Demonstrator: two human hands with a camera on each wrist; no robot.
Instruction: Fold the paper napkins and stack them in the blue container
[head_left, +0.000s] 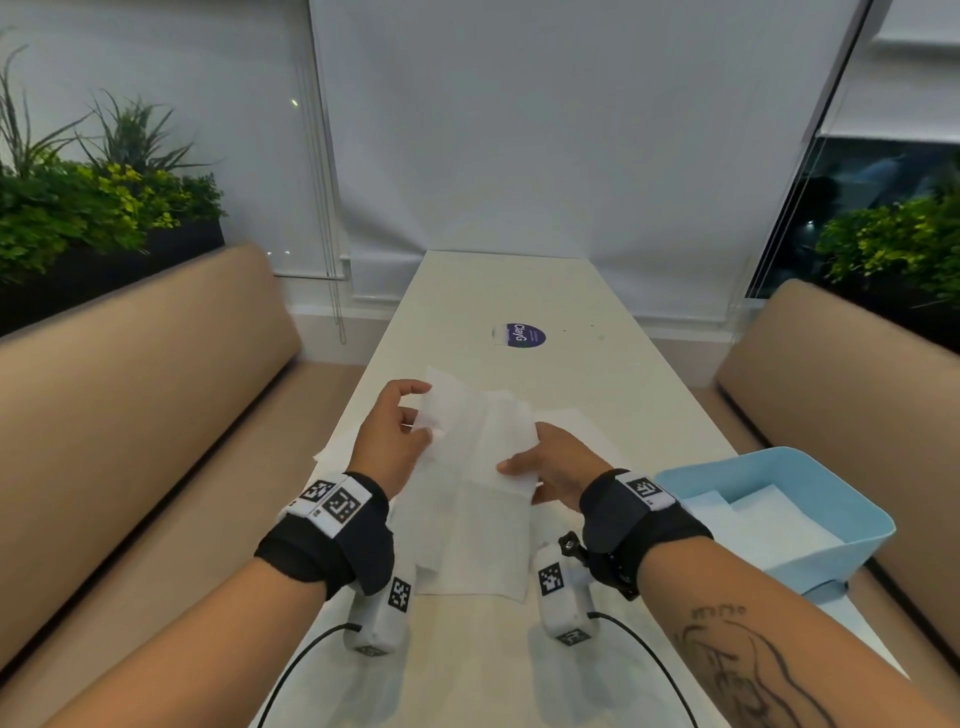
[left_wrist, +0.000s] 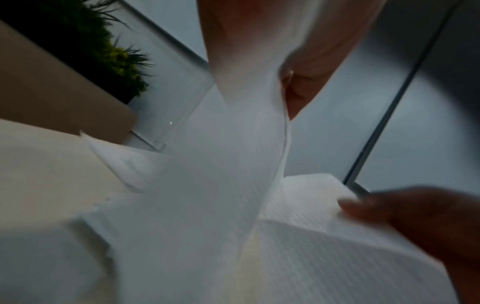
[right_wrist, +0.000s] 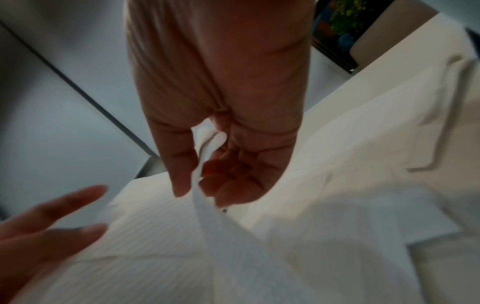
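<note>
The long white surface stretches away from the person, with a tan padded bench along its left side. At the near right sits the light blue plastic container, and folded white napkins lie flat inside it.

Directly in front of the person, well left of the container, is the white paper napkin in hand. Its near half rests on the surface and its far half is raised between both hands. Loose napkin sheets lie flat under and beside it.

The left hand has a light grip on the raised left edge, the paper pinched between thumb and half-curled fingers. The right hand has a firmer grip. The right wrist view shows the right edge nipped between the thumb and curled fingers. Farther up the surface a round purple sticker lies apart from the work.

From where I stand this looks like the 1st fold, the far half coming over onto the near half. To do it well, both grips should travel level, so the 2 far corners land on the 2 near corners. The sheet wants only gentle tension, because paper this thin will likely sag if slack and tear if pulled. I would set the edge down before letting go, then press the crease with flat fingers. With other sheets underneath, it is worth checking that only 1 has been lifted.
</note>
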